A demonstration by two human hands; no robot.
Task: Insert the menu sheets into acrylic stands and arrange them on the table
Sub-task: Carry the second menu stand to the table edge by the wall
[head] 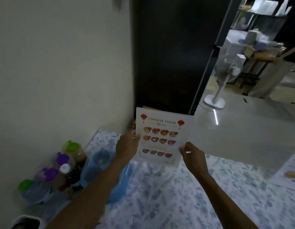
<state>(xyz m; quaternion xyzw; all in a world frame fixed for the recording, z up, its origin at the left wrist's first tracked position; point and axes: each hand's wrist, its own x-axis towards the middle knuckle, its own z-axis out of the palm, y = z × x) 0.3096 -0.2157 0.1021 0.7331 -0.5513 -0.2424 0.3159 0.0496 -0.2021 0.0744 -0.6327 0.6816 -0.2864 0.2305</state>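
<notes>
— Where is your menu sheet (161, 138)?

— You hold it upright above the patterned surface (176, 195), print facing you. Your left hand (127, 144) pinches its left edge, your right hand (193, 156) its lower right edge, fingers (184, 147) pressed on the sheet.

— Anything nearby?

— Capped bottles (60, 164) stand at your left by the wall.

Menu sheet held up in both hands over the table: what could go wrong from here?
1. The left hand and right hand pinch only the edges of the menu sheet, so it could bend or slip.
2. The bottles crowd the table's left edge; the left forearm could knock them.
</notes>
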